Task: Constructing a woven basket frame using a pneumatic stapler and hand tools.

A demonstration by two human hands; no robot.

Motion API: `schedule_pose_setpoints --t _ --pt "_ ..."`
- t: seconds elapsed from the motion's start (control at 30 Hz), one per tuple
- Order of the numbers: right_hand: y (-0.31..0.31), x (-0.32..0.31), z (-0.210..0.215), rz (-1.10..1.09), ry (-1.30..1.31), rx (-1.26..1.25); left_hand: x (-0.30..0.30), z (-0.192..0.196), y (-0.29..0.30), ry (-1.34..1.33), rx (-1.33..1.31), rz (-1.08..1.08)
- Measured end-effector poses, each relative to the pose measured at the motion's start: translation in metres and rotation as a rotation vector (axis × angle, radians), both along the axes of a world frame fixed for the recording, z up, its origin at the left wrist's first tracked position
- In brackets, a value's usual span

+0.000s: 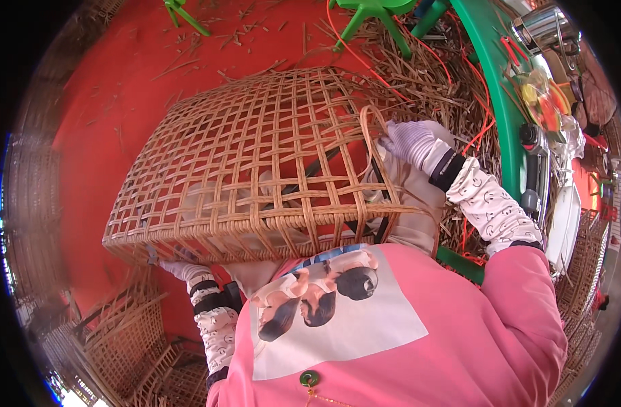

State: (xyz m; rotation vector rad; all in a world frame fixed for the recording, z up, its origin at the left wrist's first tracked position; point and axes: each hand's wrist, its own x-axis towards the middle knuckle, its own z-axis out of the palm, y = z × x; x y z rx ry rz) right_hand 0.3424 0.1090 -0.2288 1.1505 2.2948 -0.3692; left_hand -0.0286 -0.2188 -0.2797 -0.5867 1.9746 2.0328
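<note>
A large tan woven basket [256,146] with an open lattice lies on its side across my lap. My right hand [413,141], in a pale purple glove, is at the basket's right end. Its fingers are closed at a looped tan weaving strip [366,125], which bends up from the lattice there. Dark frame bars [317,165] show through the gaps. Under the near left corner is my left hand [183,270], gloved the same way. The wickerwork hides most of its fingers, so its grip cannot be made out.
Red floor covering [114,129] lies beyond, scattered with cut strips [426,88]. A green stool [371,13] stands at the far side. To the right, a green table [490,74] holds red-handled pliers [512,49] and a power tool [529,163]. More woven frames [124,332] sit at lower left.
</note>
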Motion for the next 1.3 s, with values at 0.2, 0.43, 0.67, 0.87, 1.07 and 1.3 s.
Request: schedule_pose_setpoints --t 0.2,0.43,0.67,0.87,1.07,1.3 --pt "0.003 0.002 -0.013 0.144 0.105 0.11 0.001 0.008 0.006 -0.114 0.035 -0.013" --pt "0.007 0.033 0.013 0.475 0.117 0.337 0.022 0.028 0.022 -0.02 0.051 0.015" --pt "0.011 0.154 0.058 0.614 0.041 0.558 0.02 0.028 0.021 -0.046 0.039 0.092" --pt "-0.023 0.188 0.064 0.375 -0.443 0.354 0.001 0.003 0.006 -0.071 -0.011 0.075" --pt "0.052 0.077 0.084 -0.042 0.712 0.318 -0.006 -0.01 0.0 0.05 -0.089 0.108" --pt "0.005 -0.016 -0.031 -0.149 0.531 0.028 -0.003 -0.007 0.002 -0.045 -0.009 -0.017"
